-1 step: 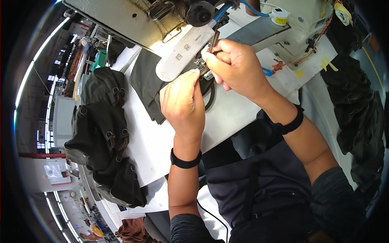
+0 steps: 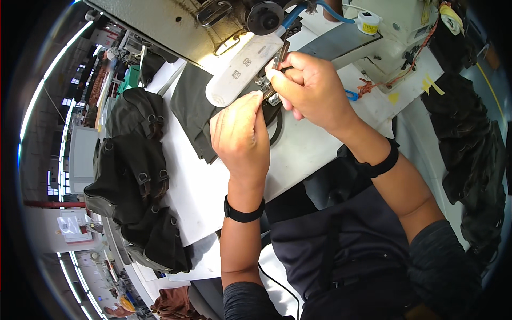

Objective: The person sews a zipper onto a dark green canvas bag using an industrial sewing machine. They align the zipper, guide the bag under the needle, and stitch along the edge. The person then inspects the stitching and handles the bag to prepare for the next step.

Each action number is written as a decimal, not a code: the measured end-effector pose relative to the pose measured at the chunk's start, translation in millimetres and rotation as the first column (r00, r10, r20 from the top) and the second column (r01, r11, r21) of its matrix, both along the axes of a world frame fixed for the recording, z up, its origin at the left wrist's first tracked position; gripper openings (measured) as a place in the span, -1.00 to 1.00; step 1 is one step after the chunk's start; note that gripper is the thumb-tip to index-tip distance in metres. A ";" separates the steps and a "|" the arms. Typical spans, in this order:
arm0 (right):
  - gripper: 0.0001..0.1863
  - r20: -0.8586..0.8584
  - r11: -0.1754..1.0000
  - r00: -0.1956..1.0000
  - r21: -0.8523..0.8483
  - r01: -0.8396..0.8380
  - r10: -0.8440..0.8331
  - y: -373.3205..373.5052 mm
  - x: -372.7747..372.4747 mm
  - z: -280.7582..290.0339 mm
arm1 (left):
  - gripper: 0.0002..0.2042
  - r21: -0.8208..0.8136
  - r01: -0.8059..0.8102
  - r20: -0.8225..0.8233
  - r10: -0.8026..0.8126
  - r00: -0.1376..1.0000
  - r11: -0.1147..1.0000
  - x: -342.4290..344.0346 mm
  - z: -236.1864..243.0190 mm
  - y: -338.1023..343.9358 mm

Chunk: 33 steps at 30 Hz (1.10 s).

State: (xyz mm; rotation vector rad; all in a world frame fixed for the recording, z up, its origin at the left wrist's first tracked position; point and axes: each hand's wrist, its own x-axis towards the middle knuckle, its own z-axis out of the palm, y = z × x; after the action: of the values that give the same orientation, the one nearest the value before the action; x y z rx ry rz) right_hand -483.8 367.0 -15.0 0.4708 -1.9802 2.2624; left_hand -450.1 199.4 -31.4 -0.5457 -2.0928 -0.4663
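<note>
Under the head of an industrial sewing machine (image 2: 154,26), both hands meet close to the needle and presser foot parts (image 2: 265,84). My right hand (image 2: 312,88) is closed in a pinch beside the dark metal bar (image 2: 281,53); its fingertips hide what they hold, if anything. Just left of and below it, my left hand (image 2: 242,130) is closed with thumb and finger pressed together at the small metal parts. What lies between them is too small to name. Dark olive fabric (image 2: 194,106) lies flat beside my left hand, and a dark strap loop (image 2: 277,130) curves out below the needle area.
A white rounded lamp or cover (image 2: 234,74) hangs just above the hands. Dark olive bags with metal rings (image 2: 128,154) are piled along the left of the white table (image 2: 197,208). More dark fabric (image 2: 464,144) hangs at the right. A blue tube (image 2: 333,13) crosses the top.
</note>
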 end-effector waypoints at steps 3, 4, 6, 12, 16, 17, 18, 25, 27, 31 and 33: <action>-0.82 -0.014 1.000 1.000 -0.022 -0.003 0.003 -1.3 -0.1 -0.6 | -0.82 0.001 -0.002 0.004 0.002 1.000 1.000 -0.1 -0.1 -0.3; -0.83 -0.012 0.999 1.000 -0.033 -0.004 0.004 -1.7 -0.3 -0.9 | -0.82 0.001 0.001 0.002 -0.001 1.000 1.000 -0.7 0.1 -0.5; -0.83 -0.001 0.999 1.000 -0.049 -0.005 0.004 -2.4 -0.4 -1.6 | -0.82 -0.004 -0.005 -0.007 0.005 1.000 1.000 -1.4 0.5 -0.3; -0.85 0.018 0.998 1.000 -0.060 0.001 0.000 -4.6 -1.7 -5.0 | -0.83 -0.012 -0.024 0.004 0.024 1.000 1.000 -1.8 2.4 1.5; -0.85 0.023 0.997 1.000 -0.076 -0.006 0.008 -5.8 -3.1 -6.0 | -0.83 -0.013 -0.025 0.000 0.025 1.000 1.000 -3.9 0.9 -0.5; -0.85 0.024 0.997 1.000 -0.079 -0.006 0.007 -5.9 -3.2 -5.8 | -0.84 -0.008 -0.019 -0.016 0.019 1.000 1.000 -4.8 0.0 -1.1; -0.85 0.021 0.997 1.000 -0.079 -0.001 0.003 -6.0 -3.2 -5.7 | -0.85 -0.008 -0.027 -0.023 0.027 0.999 1.000 -5.4 -1.0 -1.3; -0.83 0.029 0.996 1.000 -0.091 -0.009 0.011 -6.3 -1.8 -4.7 | -0.83 0.014 -0.020 0.125 0.018 0.992 1.000 2.6 13.9 0.0; -0.82 0.051 0.995 0.999 -0.099 -0.008 0.013 -5.7 -2.3 -4.3 | -0.81 0.096 0.092 0.302 -0.117 0.946 0.991 2.7 28.9 -11.1; -0.81 0.047 0.994 0.998 -0.106 -0.039 0.044 -5.7 -2.0 -1.5 | -0.67 -0.015 0.171 0.481 -0.143 0.865 0.985 -18.9 48.6 -38.5; -0.82 0.045 0.996 0.998 -0.083 -0.035 0.039 -5.4 -2.2 0.2 | -0.62 -0.102 0.229 0.471 -0.156 0.868 0.968 -34.7 48.3 -45.3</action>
State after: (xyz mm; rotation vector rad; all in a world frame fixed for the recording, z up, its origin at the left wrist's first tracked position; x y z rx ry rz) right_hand -486.1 361.6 -14.8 0.4546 -1.9052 2.3881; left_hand -484.8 154.1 17.0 -0.8047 -2.5578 -0.5966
